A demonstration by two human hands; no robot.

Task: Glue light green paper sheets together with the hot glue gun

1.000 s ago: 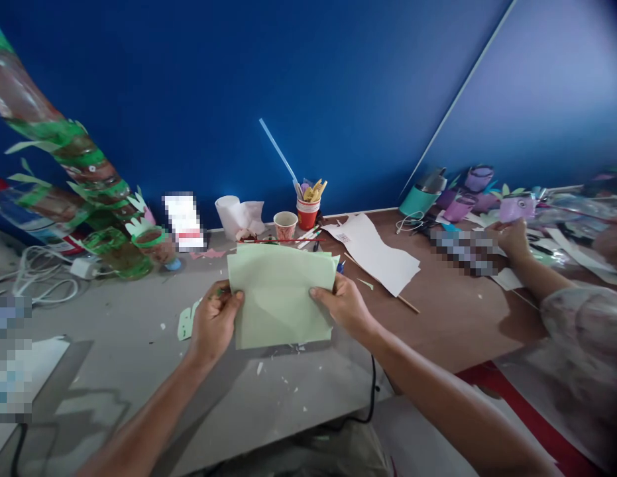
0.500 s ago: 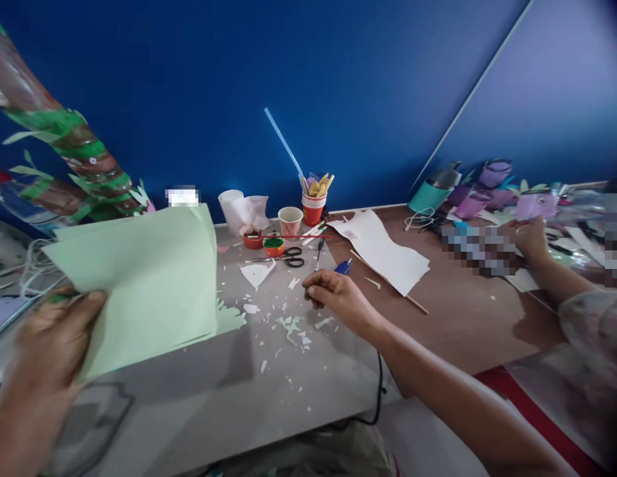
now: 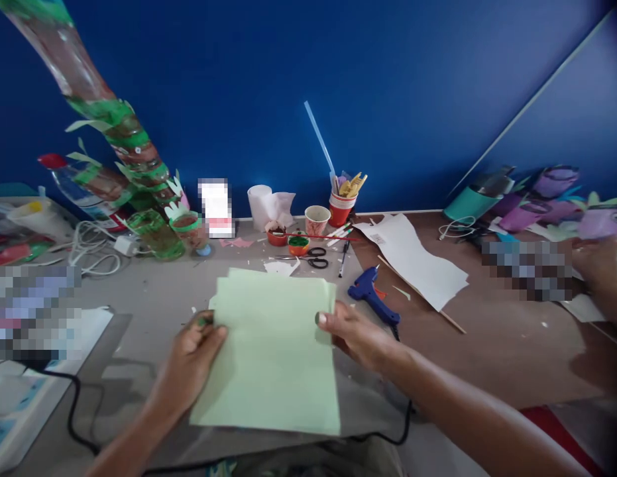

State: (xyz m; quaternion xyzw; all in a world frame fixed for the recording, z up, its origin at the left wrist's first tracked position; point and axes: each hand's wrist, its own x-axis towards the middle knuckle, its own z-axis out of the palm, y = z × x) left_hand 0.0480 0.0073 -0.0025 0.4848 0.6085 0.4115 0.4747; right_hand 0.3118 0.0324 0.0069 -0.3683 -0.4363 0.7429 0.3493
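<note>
Pale green paper (image 3: pixel 273 358), several sheets together, is held up over the front of the table. My left hand (image 3: pixel 196 348) pinches its left edge, with green paint on a finger. My right hand (image 3: pixel 355 331) grips the right edge, thumb on the front face and fingers behind. Just beyond my right hand lies a blue hot glue gun (image 3: pixel 375 295). Past the top of the paper are black-handled scissors (image 3: pixel 315 257), a black pen (image 3: pixel 344 258) and a small tub of green paint (image 3: pixel 298 245). The paper hides the table behind it.
A painted bottle trunk (image 3: pixel 139 152) leans at the left, near a white cable (image 3: pixel 97 248). A red cup of sticks (image 3: pixel 342 207), a paper cup (image 3: pixel 317 218) and white paper (image 3: pixel 412 258) stand or lie further back. Another person's hand (image 3: pixel 601 262) is at the far right.
The green paper has moved from the left to the centre, in front of me. My right hand, before away from it, now grips its right edge. The view has turned left.
</note>
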